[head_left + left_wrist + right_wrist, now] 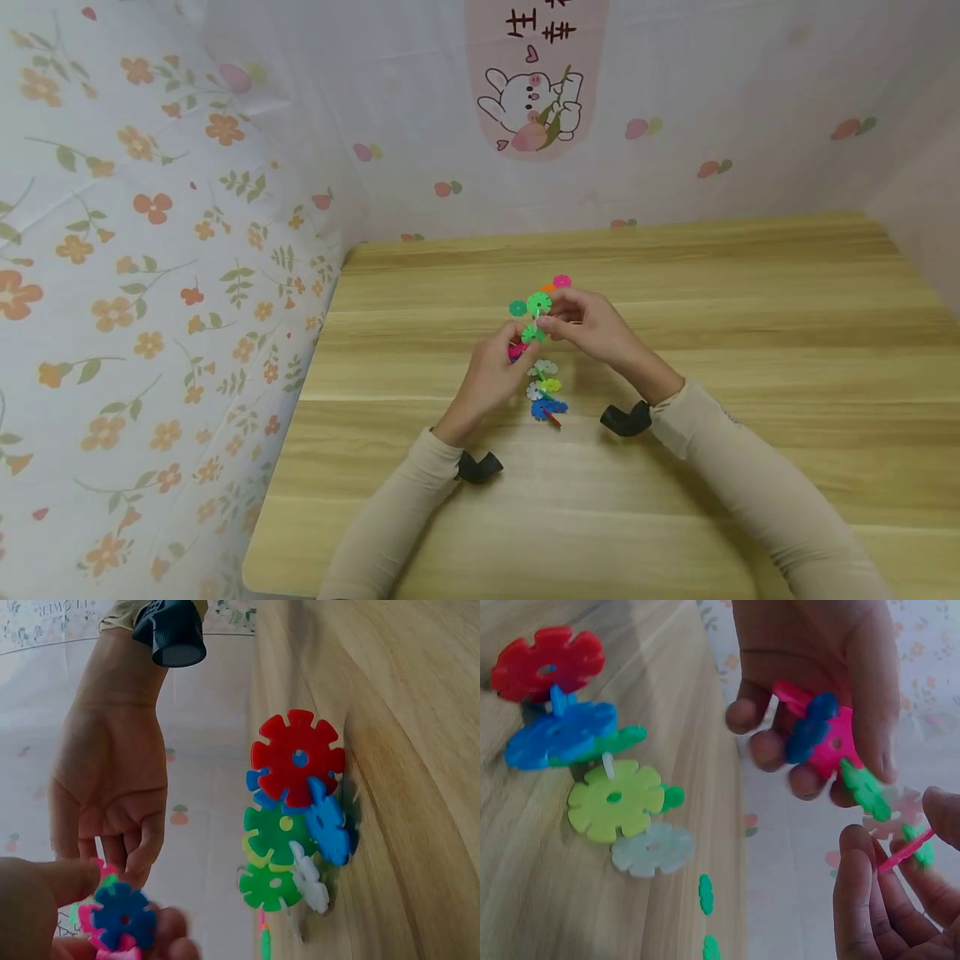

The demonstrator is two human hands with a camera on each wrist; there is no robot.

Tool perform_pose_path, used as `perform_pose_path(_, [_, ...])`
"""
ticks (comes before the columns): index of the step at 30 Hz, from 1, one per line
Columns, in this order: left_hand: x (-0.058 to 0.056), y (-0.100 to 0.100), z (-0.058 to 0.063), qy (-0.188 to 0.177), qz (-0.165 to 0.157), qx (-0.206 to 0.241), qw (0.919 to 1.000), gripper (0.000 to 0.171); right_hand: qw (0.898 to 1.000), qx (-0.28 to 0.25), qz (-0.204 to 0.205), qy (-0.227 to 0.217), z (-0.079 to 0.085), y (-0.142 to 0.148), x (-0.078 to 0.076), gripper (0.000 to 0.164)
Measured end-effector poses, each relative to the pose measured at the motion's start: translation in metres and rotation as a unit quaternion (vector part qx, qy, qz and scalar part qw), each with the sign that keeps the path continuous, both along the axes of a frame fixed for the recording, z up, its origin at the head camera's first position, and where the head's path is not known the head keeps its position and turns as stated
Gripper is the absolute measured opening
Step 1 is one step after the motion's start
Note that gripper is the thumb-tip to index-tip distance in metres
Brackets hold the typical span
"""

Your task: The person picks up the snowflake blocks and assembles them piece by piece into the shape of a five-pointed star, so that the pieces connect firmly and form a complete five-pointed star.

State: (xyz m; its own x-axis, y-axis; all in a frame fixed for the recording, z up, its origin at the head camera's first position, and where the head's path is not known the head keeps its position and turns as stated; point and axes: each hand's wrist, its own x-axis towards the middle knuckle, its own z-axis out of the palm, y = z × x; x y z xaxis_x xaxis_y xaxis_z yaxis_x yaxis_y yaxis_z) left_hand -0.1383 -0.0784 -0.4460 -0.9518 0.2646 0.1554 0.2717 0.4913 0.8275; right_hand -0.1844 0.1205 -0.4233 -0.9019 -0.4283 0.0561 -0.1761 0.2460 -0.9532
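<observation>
My left hand point(495, 367) grips a small cluster of notched plastic flower discs, with a pink disc point(837, 739), a dark blue disc point(124, 916) and a green disc point(865, 789) joined together. Close in front of it, my right hand point(597, 329) pinches a pink disc point(906, 850) edge-on between thumb and fingers; a green disc point(921, 844) and a whitish disc point(881, 825) show beside that pinch. The two held groups are near each other above the table. Below stands a joined build of red point(298, 757), blue point(562, 735), green, yellow and white discs.
Loose discs lie on the wooden table point(750, 333) beyond the hands: a teal one point(517, 308), an orange one point(548, 288) and a pink one point(562, 282). A black curved piece hangs at each wrist. Patterned cloth point(225, 208) borders the table's left and back.
</observation>
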Motion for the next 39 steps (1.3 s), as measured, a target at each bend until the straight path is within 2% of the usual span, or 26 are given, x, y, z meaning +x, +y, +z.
perform_pose_path(4, [-0.001,-0.004,-0.001,-0.017,-0.021,-0.001,0.9996,0.032,0.999,0.046,-0.004,0.024,0.001,0.003,-0.001,0.036])
perform_pose_path(9, [-0.009,-0.012,0.006,0.003,-0.007,0.054,0.9985,0.043,0.998,0.044,0.023,0.040,0.006,0.003,-0.002,0.044])
perform_pose_path(11, [-0.012,-0.015,0.012,0.018,-0.006,0.073,0.9971,0.040,0.998,0.031,0.043,0.038,0.008,0.002,-0.003,0.046])
perform_pose_path(14, [-0.014,-0.017,0.019,0.029,-0.024,0.095,0.9947,0.032,0.997,0.021,0.073,0.033,0.010,-0.001,-0.004,0.049])
perform_pose_path(17, [-0.015,-0.019,0.022,0.020,-0.035,0.119,0.9921,0.024,0.994,0.022,0.103,0.034,0.012,-0.004,-0.004,0.050])
perform_pose_path(22, [-0.015,-0.022,0.021,-0.005,-0.020,0.166,0.9859,0.016,0.990,0.024,0.130,0.042,0.013,-0.009,-0.008,0.046])
perform_pose_path(25, [-0.017,-0.025,0.023,-0.018,-0.002,0.198,0.9801,0.015,0.994,-0.004,0.102,0.026,0.010,-0.010,-0.017,0.044])
perform_pose_path(28, [-0.019,-0.029,0.026,-0.025,0.025,0.224,0.9740,0.014,0.999,-0.032,0.039,-0.001,0.003,-0.010,-0.031,0.043])
perform_pose_path(31, [-0.018,-0.033,0.030,-0.034,0.045,0.242,0.9686,0.013,0.999,-0.029,-0.009,-0.032,-0.010,-0.009,-0.049,0.046])
perform_pose_path(37, [-0.012,-0.035,0.033,-0.059,0.066,0.249,0.9643,0.013,0.991,0.016,-0.021,-0.133,-0.049,-0.009,-0.077,0.051])
perform_pose_path(39, [-0.011,-0.035,0.033,-0.060,0.072,0.250,0.9636,0.013,0.989,0.023,-0.022,-0.145,-0.057,-0.012,-0.081,0.050])
